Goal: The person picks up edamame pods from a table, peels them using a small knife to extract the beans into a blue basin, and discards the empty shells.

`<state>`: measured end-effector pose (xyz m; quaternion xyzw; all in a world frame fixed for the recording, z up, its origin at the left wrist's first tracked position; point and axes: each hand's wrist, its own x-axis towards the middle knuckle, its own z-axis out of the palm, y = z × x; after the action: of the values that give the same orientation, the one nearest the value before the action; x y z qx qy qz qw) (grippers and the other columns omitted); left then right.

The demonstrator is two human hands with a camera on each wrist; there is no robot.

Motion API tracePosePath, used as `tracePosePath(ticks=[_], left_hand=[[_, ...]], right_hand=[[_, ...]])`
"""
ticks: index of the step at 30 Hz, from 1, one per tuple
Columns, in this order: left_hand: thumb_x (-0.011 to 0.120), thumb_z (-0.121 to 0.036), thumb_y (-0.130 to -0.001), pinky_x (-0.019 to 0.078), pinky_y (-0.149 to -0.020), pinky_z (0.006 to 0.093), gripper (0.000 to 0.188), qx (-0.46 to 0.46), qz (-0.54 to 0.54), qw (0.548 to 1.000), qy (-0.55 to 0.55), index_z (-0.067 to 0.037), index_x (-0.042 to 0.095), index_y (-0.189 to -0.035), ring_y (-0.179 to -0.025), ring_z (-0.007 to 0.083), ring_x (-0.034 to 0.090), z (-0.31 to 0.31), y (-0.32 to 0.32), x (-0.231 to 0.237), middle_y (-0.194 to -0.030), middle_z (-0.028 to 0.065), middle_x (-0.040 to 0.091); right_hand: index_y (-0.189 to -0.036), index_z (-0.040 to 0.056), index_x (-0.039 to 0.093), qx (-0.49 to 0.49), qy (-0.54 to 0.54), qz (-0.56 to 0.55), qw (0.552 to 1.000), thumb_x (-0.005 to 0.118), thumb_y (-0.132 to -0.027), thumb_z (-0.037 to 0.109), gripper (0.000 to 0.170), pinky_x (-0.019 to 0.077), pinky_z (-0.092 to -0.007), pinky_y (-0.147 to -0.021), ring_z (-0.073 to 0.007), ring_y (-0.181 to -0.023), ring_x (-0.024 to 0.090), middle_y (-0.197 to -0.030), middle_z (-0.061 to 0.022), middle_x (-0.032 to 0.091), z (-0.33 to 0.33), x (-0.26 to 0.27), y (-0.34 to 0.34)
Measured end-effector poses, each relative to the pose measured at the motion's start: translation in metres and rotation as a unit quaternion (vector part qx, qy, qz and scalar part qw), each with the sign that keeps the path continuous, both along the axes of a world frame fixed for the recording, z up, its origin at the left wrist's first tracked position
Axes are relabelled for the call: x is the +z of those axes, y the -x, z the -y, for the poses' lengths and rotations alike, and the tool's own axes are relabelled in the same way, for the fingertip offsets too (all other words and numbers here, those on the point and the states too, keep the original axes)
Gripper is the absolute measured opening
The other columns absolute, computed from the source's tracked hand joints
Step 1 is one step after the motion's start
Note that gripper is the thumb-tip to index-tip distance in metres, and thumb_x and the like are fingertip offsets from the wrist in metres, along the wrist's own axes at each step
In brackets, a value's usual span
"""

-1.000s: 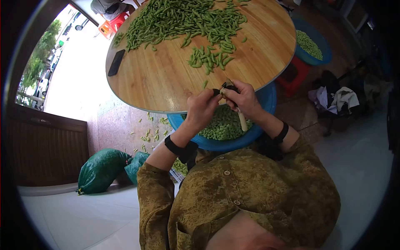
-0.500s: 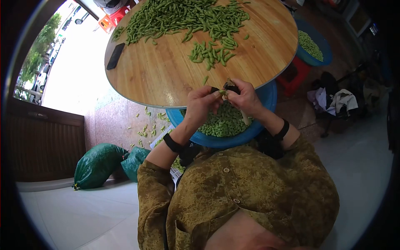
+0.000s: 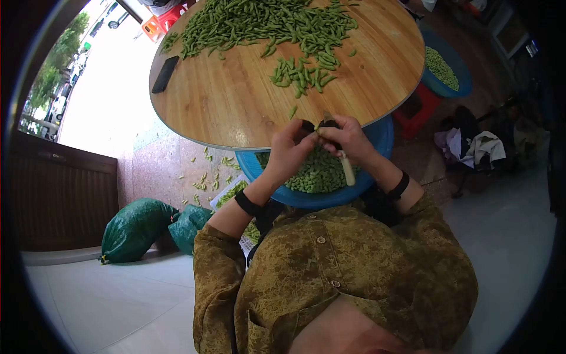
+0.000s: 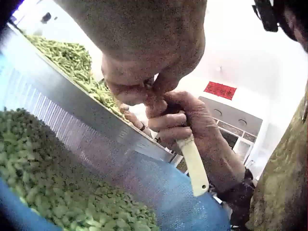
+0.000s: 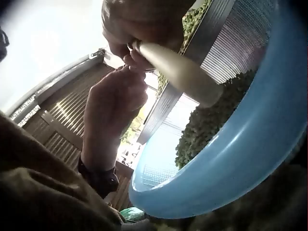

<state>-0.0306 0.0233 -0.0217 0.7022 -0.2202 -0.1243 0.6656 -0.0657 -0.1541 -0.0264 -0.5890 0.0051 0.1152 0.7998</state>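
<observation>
Over the near edge of the round wooden table, my two hands meet fingertip to fingertip. My right hand grips a knife by its cream handle, which sticks out below the fingers; a bit of blade shows above them. With thumb and forefinger my left hand pinches a small green bean pod, mostly hidden by the fingers. Dark covers show on fingers of both hands. Below them sits a blue basin holding shelled green beans. In the left wrist view the knife handle hangs beside the basin.
A big heap of green pods covers the table's far side, with a smaller pile nearer. A dark flat object lies at left. Another basin of beans stands right, green sacks at left.
The pod between the fingertips shows less now than half a second ago. My left hand has turned slightly, and the knife handle has swung a little. The view has shifted slightly.
</observation>
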Motion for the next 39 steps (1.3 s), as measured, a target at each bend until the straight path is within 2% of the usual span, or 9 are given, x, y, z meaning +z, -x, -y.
tracePosePath(ticks=[1,3,6,13,19,21,27,33,39], left_hand=[[0.063,-0.007,-0.086,0.0468,-0.059,0.0269,0.01,-0.001,0.002,1.0,0.0,0.001,0.061,-0.092,-0.068,0.0115,0.06,-0.001,0.0,0.003,-0.075,0.0027,0.065],[0.063,-0.003,-0.084,0.0466,-0.061,0.0237,0.013,-0.052,-0.121,0.984,0.121,-0.001,0.061,-0.097,-0.072,0.0098,0.061,-0.003,0.001,0.011,-0.081,0.0034,0.067],[0.063,-0.003,-0.085,0.0459,-0.061,0.0219,0.015,-0.059,-0.13,0.981,0.134,-0.003,0.061,-0.1,-0.073,0.0082,0.06,-0.006,0.0,0.0,-0.083,0.0035,0.067],[0.062,-0.006,-0.088,0.0445,-0.062,0.0211,0.013,-0.044,-0.102,0.984,0.137,-0.003,0.06,-0.1,-0.072,0.0077,0.06,-0.007,0.001,-0.012,-0.085,0.0041,0.067],[0.059,-0.01,-0.091,0.0423,-0.054,0.0197,0.01,-0.04,-0.196,0.971,0.128,-0.002,0.059,-0.098,-0.067,0.0082,0.058,-0.014,0.007,0.001,-0.083,0.0027,0.065],[0.058,-0.011,-0.092,0.0399,-0.05,0.0193,0.009,-0.017,-0.195,0.973,0.121,-0.002,0.058,-0.096,-0.062,0.0076,0.055,-0.012,0.008,-0.003,-0.079,0.0023,0.063],[0.057,-0.011,-0.092,0.0373,-0.049,0.0191,0.008,-0.03,-0.185,0.977,0.103,-0.003,0.057,-0.096,-0.059,0.0057,0.052,-0.014,0.008,-0.01,-0.07,0.0001,0.06],[0.056,-0.01,-0.093,0.0393,-0.053,0.0196,0.011,-0.019,-0.186,0.972,0.141,-0.004,0.056,-0.101,-0.063,0.0057,0.053,-0.01,0.012,-0.006,-0.079,-0.0008,0.06],[0.056,-0.009,-0.093,0.0391,-0.055,0.0192,0.014,-0.009,-0.136,0.979,0.154,-0.003,0.057,-0.106,-0.066,0.0052,0.052,-0.008,0.012,-0.011,-0.081,-0.0012,0.059]], right_hand=[[-0.089,0.0009,0.057,-0.001,0.0,0.002,1.0,0.059,-0.087,0.015,0.015,0.0337,-0.0212,-0.038,-0.0069,-0.049,0.048,-0.065,-0.0038,0.055,0.0,-0.002,0.0],[-0.09,0.0001,0.056,-0.016,-0.165,-0.101,0.981,0.057,-0.089,0.013,0.013,0.0329,-0.0193,-0.036,-0.0074,-0.049,0.047,-0.069,-0.0055,0.055,-0.001,-0.003,0.0],[-0.089,0.0001,0.054,-0.031,-0.22,-0.137,0.965,0.056,-0.089,0.012,0.012,0.0321,-0.0187,-0.035,-0.0078,-0.048,0.046,-0.07,-0.005,0.053,-0.004,-0.004,0.002],[-0.093,0.0027,0.052,0.011,-0.142,-0.138,0.98,0.052,-0.092,0.016,0.014,0.0327,-0.0201,-0.036,-0.0072,-0.048,0.045,-0.072,-0.0042,0.051,-0.011,-0.002,0.011],[-0.122,0.0039,0.047,0.017,-0.038,0.009,0.999,0.043,-0.097,0.019,0.029,0.0343,-0.0188,-0.039,-0.0049,-0.054,0.044,-0.075,-0.0006,0.048,-0.009,0.006,0.021],[-0.132,0.0046,0.042,0.102,-0.032,0.032,0.994,0.042,-0.099,0.02,0.037,0.0342,-0.0176,-0.041,-0.0038,-0.055,0.043,-0.075,0.0005,0.047,-0.008,0.001,0.021],[-0.139,0.0047,0.036,0.12,-0.074,0.026,0.99,0.042,-0.1,0.02,0.042,0.0342,-0.0166,-0.04,-0.0034,-0.055,0.042,-0.076,0.0006,0.047,-0.012,0.008,0.024],[-0.14,0.0051,0.035,0.133,-0.126,0.013,0.983,0.042,-0.1,0.019,0.043,0.0352,-0.0162,-0.041,-0.0038,-0.053,0.041,-0.075,0.0004,0.047,-0.008,0.01,0.025],[-0.137,0.0046,0.042,0.088,-0.049,0.062,0.993,0.043,-0.098,0.012,0.04,0.0336,-0.0165,-0.041,-0.0033,-0.051,0.041,-0.071,0.001,0.047,-0.011,0.014,0.028]])
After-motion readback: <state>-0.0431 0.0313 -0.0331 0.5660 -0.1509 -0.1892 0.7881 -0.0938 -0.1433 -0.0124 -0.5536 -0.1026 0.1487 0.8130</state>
